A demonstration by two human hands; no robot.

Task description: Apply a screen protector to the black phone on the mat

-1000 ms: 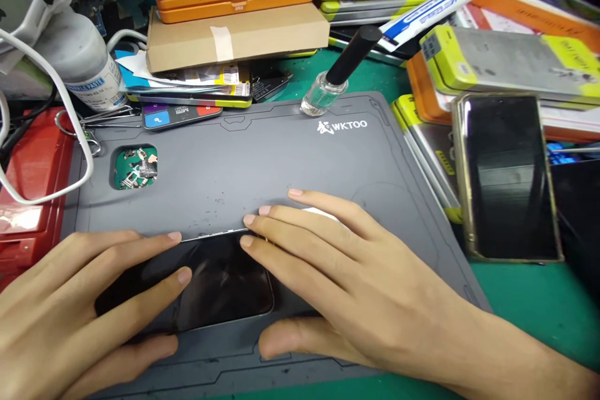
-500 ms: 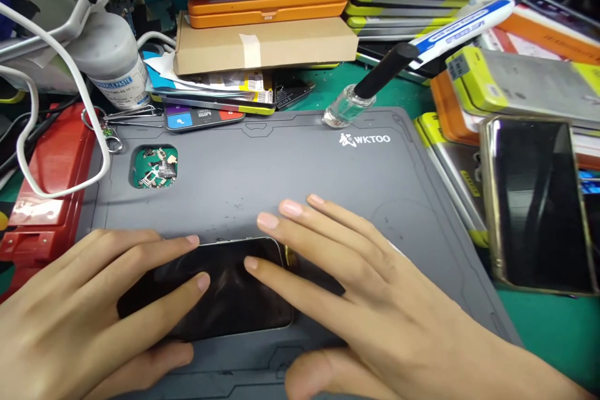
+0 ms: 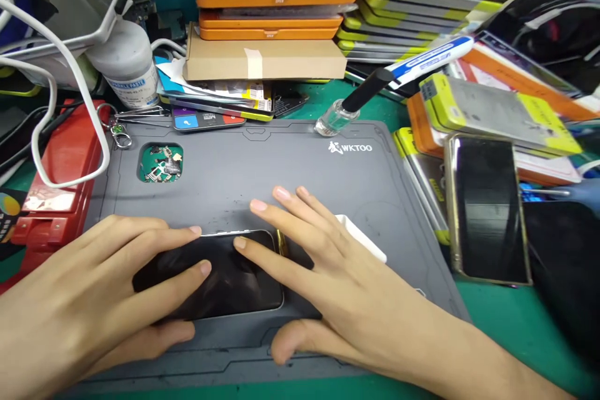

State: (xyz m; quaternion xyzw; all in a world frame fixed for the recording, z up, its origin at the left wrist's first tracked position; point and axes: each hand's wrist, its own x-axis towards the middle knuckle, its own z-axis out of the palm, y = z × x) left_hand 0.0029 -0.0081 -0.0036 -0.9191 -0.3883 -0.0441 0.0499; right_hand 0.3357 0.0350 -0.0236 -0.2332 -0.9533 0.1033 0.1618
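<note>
**Both hands lying flat on the phone**

The black glossy smartphone point(image 3: 220, 278) is lying screen-up on the near part of the grey rubber work mat point(image 3: 262, 169), and I am covering it from both sides. My left hand point(image 3: 94, 300) is resting open and flat over its left half, fingers stretched toward the middle of the glass, thumb running along the near edge. My right hand point(image 3: 337, 281) is lying open too, gripping nothing: the forefinger is touching the screen near the top right corner, the other fingers are reaching past the top edge onto the mat, and the thumb is pressing on the mat just below the phone's near right corner.

A small white plastic piece point(image 3: 363, 237) is peeking out from under my right hand. Farther back, a clear glass bottle with a black cap point(image 3: 335, 119) is standing at the mat's far edge, and a gold-framed phone with a dark screen point(image 3: 487, 209) is lying off the mat to the right.
</note>
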